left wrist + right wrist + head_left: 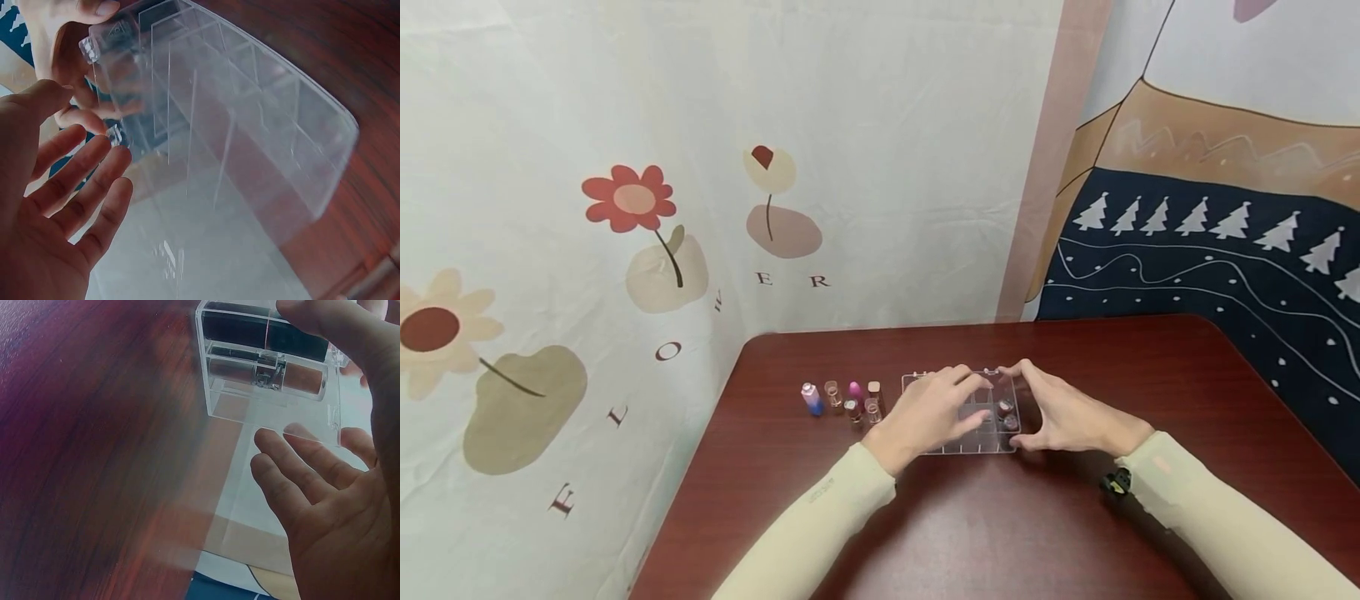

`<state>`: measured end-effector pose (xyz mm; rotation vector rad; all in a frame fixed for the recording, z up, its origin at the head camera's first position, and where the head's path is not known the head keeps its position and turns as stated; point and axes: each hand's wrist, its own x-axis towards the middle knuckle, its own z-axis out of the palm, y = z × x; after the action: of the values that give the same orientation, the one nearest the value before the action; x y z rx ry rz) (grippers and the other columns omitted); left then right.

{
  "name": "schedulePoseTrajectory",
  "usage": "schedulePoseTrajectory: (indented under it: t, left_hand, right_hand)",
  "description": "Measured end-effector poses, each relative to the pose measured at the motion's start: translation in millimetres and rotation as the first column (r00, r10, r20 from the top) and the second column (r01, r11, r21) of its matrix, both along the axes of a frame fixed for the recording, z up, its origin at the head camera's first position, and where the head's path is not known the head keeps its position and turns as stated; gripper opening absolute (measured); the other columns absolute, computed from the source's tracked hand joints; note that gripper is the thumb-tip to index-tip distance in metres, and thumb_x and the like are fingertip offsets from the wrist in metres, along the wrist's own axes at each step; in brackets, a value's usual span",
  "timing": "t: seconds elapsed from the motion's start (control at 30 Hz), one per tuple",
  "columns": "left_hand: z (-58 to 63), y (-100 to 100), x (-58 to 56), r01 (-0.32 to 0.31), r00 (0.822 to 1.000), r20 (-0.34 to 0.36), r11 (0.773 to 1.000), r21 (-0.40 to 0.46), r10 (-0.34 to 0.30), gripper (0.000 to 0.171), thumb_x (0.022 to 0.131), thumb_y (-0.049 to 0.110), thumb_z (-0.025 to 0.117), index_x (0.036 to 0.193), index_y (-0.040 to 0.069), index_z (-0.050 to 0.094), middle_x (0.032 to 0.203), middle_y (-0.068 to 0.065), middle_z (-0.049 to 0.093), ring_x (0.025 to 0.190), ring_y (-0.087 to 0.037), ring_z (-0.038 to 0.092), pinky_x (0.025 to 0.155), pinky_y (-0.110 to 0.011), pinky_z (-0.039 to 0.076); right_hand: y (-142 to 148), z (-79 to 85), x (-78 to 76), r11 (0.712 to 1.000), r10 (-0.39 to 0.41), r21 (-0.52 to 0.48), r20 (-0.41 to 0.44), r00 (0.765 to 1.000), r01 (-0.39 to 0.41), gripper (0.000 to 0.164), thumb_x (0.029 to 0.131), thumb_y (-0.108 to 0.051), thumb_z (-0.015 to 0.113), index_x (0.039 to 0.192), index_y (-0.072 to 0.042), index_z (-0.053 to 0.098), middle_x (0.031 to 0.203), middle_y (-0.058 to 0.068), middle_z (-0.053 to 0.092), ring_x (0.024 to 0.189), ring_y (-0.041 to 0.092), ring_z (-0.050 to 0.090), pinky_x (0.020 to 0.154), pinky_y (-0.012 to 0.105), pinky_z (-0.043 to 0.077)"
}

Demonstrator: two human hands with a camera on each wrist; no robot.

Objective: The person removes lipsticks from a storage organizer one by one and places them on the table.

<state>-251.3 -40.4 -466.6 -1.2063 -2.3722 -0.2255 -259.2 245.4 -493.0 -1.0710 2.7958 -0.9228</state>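
Note:
A clear plastic compartment box (958,442) lies on the table, its dividers plain in the left wrist view. Two small dark cosmetic tubes (1005,408) stand in its right-end compartments; the right wrist view shows a dark tube (234,328) close up. My right hand (1071,412) spans the box's right end, thumb at the near corner and fingers at the far one. Above the box's middle is my left hand (928,412), fingers loosely spread and holding nothing. In the left wrist view its fingers (106,215) are apart, close to the box's side.
Left of the box stands a group of small cosmetic tubes: a purple-and-blue bottle (812,400), a clear-topped tube (832,393), a magenta one (855,390) and several others. The red-brown table (1150,375) meets printed curtains (880,208) behind and at the left.

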Motion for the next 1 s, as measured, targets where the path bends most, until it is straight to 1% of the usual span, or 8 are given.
schedulePoseTrajectory:
  t: [0.17,0.37,0.47,0.53,0.7,0.8,1.0]
  left_hand:
    - [-1.6,14,-3.1,-0.019,0.998,0.052,0.999,-0.033,0.02,0.035,0.107,0.042,0.086,0.135,0.023,0.081,0.123,0.004,0.08,0.093,-0.012,0.081,0.083,-0.026,0.069]
    - [-4.7,25,-5.6,-0.033,0.994,0.101,0.997,-0.07,0.04,0.032,0.109,0.04,0.084,0.136,0.023,0.081,0.129,0.004,0.08,0.099,-0.012,0.083,0.085,-0.026,0.07]
    - [-5.6,29,-6.3,-0.035,0.993,0.109,0.995,-0.095,0.045,0.028,0.11,0.039,0.083,0.133,0.024,0.082,0.126,0.005,0.08,0.099,-0.012,0.082,0.085,-0.026,0.07]
    - [-5.4,31,-6.7,-0.04,0.994,0.1,0.994,-0.106,0.051,0.025,0.109,0.039,0.084,0.13,0.025,0.082,0.123,0.007,0.08,0.099,-0.011,0.081,0.084,-0.025,0.07]
    - [-4.5,36,-7.3,-0.048,0.994,0.094,0.992,-0.115,0.059,0.022,0.107,0.037,0.087,0.126,0.026,0.084,0.121,0.009,0.082,0.101,-0.009,0.082,0.086,-0.023,0.069]
    - [-4.8,38,-7.2,-0.05,0.991,0.116,0.992,-0.119,0.064,0.02,0.108,0.036,0.087,0.125,0.026,0.084,0.12,0.009,0.083,0.101,-0.009,0.082,0.086,-0.023,0.069]
    - [-2.6,41,-5.6,-0.052,0.987,0.147,0.992,-0.117,0.07,0.017,0.108,0.033,0.087,0.123,0.024,0.084,0.118,0.011,0.084,0.101,-0.01,0.082,0.085,-0.023,0.068]
  right_hand:
    - [-1,0.0,-0.8,1.0,0.011,-0.009,-0.019,1.0,-0.012,0.093,0.081,-0.025,0.108,0.151,-0.013,0.048,0.158,0.012,0.066,0.138,0.027,0.074,0.118,0.058,0.063]
    - [0,-1.0,-0.9,1.0,0.019,-0.008,-0.053,0.998,-0.019,0.091,0.081,-0.025,0.107,0.149,-0.013,0.049,0.156,0.015,0.067,0.137,0.028,0.074,0.115,0.059,0.064]
    - [0,-1.3,-1.2,1.0,0.017,-0.005,-0.064,0.998,-0.017,0.09,0.081,-0.024,0.107,0.149,-0.012,0.049,0.157,0.015,0.066,0.137,0.027,0.074,0.115,0.059,0.064]
    - [0,-0.9,-1.5,1.0,0.018,-0.005,-0.071,0.997,-0.018,0.09,0.081,-0.025,0.107,0.149,-0.011,0.049,0.158,0.016,0.066,0.138,0.028,0.074,0.115,0.06,0.064]
    - [0,1.3,-1.6,1.0,0.015,0.0,-0.049,0.999,-0.015,0.09,0.083,-0.026,0.106,0.151,-0.012,0.048,0.16,0.016,0.065,0.14,0.029,0.072,0.117,0.062,0.062]
    - [0,1.2,-1.6,1.0,0.016,-0.002,-0.031,0.999,-0.016,0.09,0.084,-0.027,0.106,0.151,-0.012,0.048,0.161,0.016,0.064,0.142,0.029,0.071,0.119,0.062,0.061]
    - [0,0.1,-1.4,1.0,0.02,-0.007,-0.029,0.999,-0.02,0.089,0.084,-0.028,0.106,0.15,-0.014,0.048,0.162,0.016,0.064,0.141,0.027,0.072,0.119,0.061,0.061]
